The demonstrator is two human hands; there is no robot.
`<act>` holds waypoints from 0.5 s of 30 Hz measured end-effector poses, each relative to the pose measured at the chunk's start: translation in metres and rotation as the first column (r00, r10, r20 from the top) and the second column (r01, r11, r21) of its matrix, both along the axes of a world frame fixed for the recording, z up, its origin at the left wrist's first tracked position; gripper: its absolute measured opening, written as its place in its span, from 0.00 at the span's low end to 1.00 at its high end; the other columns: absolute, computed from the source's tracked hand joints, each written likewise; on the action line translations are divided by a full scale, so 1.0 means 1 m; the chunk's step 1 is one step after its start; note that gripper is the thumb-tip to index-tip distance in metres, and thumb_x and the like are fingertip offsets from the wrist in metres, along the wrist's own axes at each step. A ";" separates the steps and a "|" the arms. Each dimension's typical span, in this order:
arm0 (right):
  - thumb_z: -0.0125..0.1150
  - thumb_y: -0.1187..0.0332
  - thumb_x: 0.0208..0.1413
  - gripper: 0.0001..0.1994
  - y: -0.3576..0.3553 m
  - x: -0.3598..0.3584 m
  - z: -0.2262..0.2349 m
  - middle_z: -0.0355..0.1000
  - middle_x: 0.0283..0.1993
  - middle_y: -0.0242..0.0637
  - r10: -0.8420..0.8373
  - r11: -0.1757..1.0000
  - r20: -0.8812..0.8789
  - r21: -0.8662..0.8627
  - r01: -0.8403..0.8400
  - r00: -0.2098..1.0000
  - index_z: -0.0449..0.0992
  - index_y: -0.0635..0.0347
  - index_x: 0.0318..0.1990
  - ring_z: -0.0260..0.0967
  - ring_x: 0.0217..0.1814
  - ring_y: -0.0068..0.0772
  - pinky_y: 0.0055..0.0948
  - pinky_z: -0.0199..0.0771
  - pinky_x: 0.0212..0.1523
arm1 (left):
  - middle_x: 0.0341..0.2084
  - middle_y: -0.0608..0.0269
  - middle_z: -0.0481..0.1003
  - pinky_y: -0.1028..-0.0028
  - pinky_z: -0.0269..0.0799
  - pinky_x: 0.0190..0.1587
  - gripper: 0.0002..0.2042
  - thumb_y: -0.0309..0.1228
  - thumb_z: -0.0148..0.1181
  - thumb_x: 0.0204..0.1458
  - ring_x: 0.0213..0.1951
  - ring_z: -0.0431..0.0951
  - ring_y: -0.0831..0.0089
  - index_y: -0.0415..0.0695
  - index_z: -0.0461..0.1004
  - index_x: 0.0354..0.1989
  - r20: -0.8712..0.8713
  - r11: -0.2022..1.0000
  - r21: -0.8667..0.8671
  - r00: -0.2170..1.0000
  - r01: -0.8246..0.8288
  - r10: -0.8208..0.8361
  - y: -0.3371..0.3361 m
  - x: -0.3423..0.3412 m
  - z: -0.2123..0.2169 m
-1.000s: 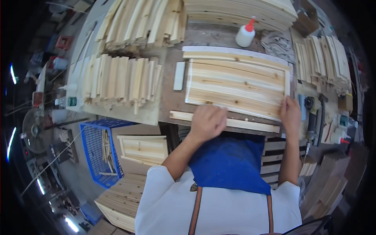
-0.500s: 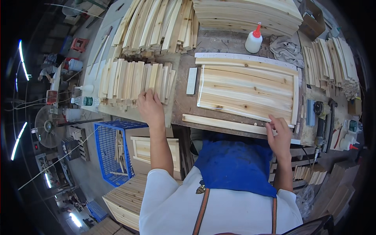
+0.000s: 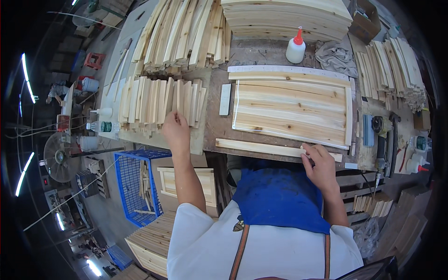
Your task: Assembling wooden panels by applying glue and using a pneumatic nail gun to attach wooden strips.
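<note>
My left hand (image 3: 176,134) is at the near ends of a row of short wooden strips (image 3: 144,100), its fingers closed on one strip (image 3: 180,95) in the row. At the table's near edge lies a long, narrow wooden strip (image 3: 256,147). My right hand (image 3: 321,168) is bent over it right of its middle, thumb on the near side and fingers across the top, closed on it. Just beyond is a flat knotty wooden panel (image 3: 289,109), with wooden edge strips along its far and right sides and a white line along its left and near edges.
A white glue bottle with a red nozzle (image 3: 296,46) stands behind the panel beside a grey rag (image 3: 335,58). Longer strips (image 3: 182,35) are piled at the far left, stacked boards (image 3: 287,18) at the back. A blue crate (image 3: 135,186) sits below the table's left side.
My right hand has slid left along the long strip, away from the panel's near right corner. The left hand's fingers have closed on a short strip. The view has shifted slightly.
</note>
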State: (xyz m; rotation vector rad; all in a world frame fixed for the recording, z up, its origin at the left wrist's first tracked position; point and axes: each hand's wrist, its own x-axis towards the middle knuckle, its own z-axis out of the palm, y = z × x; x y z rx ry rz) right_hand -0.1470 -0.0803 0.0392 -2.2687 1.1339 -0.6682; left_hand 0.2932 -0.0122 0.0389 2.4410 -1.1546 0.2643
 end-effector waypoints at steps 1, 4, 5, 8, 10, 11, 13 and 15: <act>0.69 0.75 0.57 0.14 0.002 0.002 0.000 0.75 0.36 0.42 0.019 1.000 0.024 0.012 -0.020 1.000 0.82 0.61 0.51 0.76 0.34 0.42 0.34 0.77 0.35 | 0.37 0.56 0.82 0.62 0.78 0.43 0.10 0.26 0.64 0.60 0.37 0.81 0.60 0.35 0.81 0.48 -0.188 0.993 -0.118 0.982 -0.015 -0.007 0.003 -0.005 0.001; 0.69 0.74 0.57 0.13 0.008 0.011 0.002 0.75 0.36 0.42 0.030 0.998 0.062 0.045 -0.033 0.998 0.82 0.61 0.50 0.76 0.34 0.42 0.34 0.77 0.34 | 0.35 0.60 0.83 0.69 0.78 0.39 0.10 0.26 0.64 0.62 0.32 0.81 0.70 0.34 0.81 0.48 -0.541 0.946 -0.312 0.835 -0.091 -0.098 0.010 -0.030 0.007; 0.69 0.74 0.58 0.13 0.009 0.014 0.001 0.75 0.35 0.42 0.096 0.990 0.099 0.098 -0.105 0.991 0.82 0.61 0.50 0.76 0.33 0.39 0.33 0.76 0.34 | 0.36 0.62 0.83 0.72 0.78 0.38 0.10 0.26 0.64 0.62 0.32 0.80 0.74 0.34 0.81 0.49 -0.701 0.917 -0.371 0.692 -0.150 -0.170 0.012 -0.042 0.006; 0.70 0.72 0.59 0.13 0.015 0.031 -0.002 0.76 0.34 0.40 0.170 0.945 0.186 0.247 -0.214 0.968 0.82 0.61 0.50 0.75 0.33 0.34 0.30 0.75 0.34 | 0.37 0.64 0.82 0.78 0.76 0.37 0.11 0.26 0.65 0.63 0.32 0.78 0.82 0.34 0.80 0.50 -0.897 0.860 -0.414 0.293 -0.298 -0.330 0.017 -0.078 -0.001; 0.70 0.71 0.59 0.13 0.015 0.043 -0.001 0.76 0.35 0.39 0.176 0.907 0.233 0.340 -0.250 0.956 0.82 0.62 0.51 0.74 0.33 0.31 0.28 0.75 0.34 | 0.37 0.65 0.82 0.79 0.75 0.38 0.10 0.25 0.65 0.63 0.33 0.78 0.83 0.35 0.80 0.51 -0.912 0.873 -0.408 0.085 -0.267 -0.401 0.019 -0.104 -0.005; 0.69 0.70 0.61 0.13 0.014 0.050 0.000 0.77 0.36 0.37 0.184 0.865 0.264 0.414 -0.283 0.947 0.81 0.62 0.52 0.74 0.33 0.27 0.26 0.75 0.35 | 0.37 0.65 0.82 0.80 0.75 0.39 0.10 0.24 0.64 0.63 0.33 0.78 0.83 0.36 0.79 0.51 -0.905 0.877 -0.407 -0.020 -0.256 -0.426 0.019 -0.113 -0.008; 0.68 0.69 0.62 0.13 0.015 0.065 -0.003 0.78 0.37 0.35 0.177 0.816 0.282 0.493 -0.301 0.943 0.81 0.63 0.53 0.73 0.33 0.24 0.25 0.75 0.36 | 0.38 0.65 0.82 0.80 0.75 0.40 0.10 0.24 0.64 0.63 0.34 0.78 0.83 0.36 0.79 0.51 -0.899 0.886 -0.403 -0.083 -0.229 -0.430 0.019 -0.126 -0.015; 0.65 0.65 0.66 0.14 0.018 0.080 -0.008 0.79 0.38 0.34 -0.006 0.639 0.469 0.681 -0.358 0.883 0.79 0.66 0.52 0.75 0.35 0.23 0.27 0.77 0.37 | 0.39 0.64 0.82 0.80 0.75 0.41 0.10 0.24 0.64 0.63 0.36 0.79 0.83 0.36 0.79 0.51 -0.882 0.893 -0.412 -0.168 -0.182 -0.441 0.019 -0.138 -0.020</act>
